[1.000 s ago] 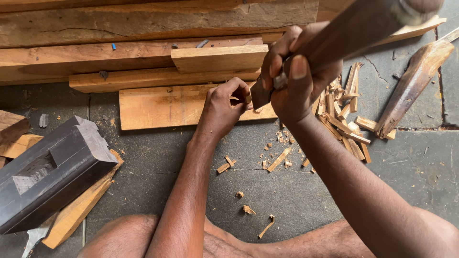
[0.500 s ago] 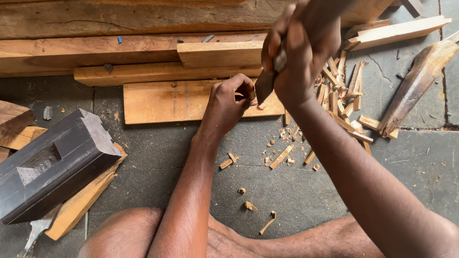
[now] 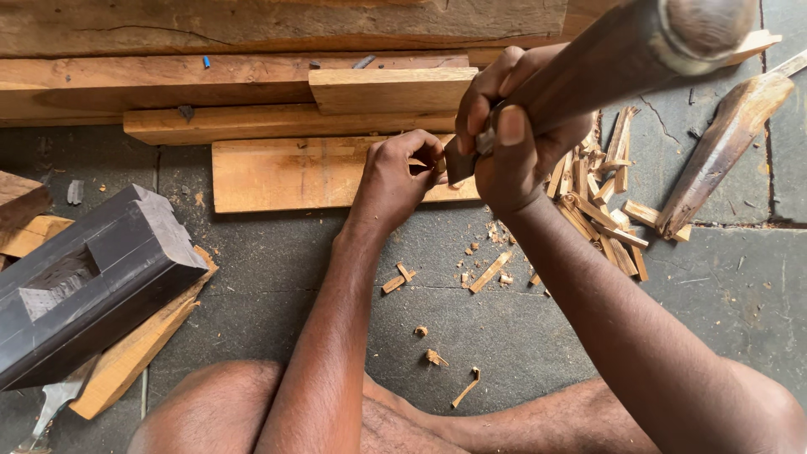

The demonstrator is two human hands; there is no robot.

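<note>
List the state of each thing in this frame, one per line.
Left hand: closed on a small piece, too hidden to identify, on the flat board.
Right hand: gripped around the wooden handle, raised.
Wooden handle: lifted, tilted toward the camera.
Flat board: lying on the floor.
Dark block: lying on its side, rectangular hole facing up.
Wood chips: piled and scattered on the floor.

A dark wooden-handled tool [image 3: 622, 59], thick and round, slants from the upper right corner down toward the middle, its blunt end close to the camera and blurred. Its dark metal head [image 3: 460, 161] juts out just below the handle, over the edge of a pale flat plank [image 3: 286, 175] lying on the grey stone floor [image 3: 504, 336].
</note>
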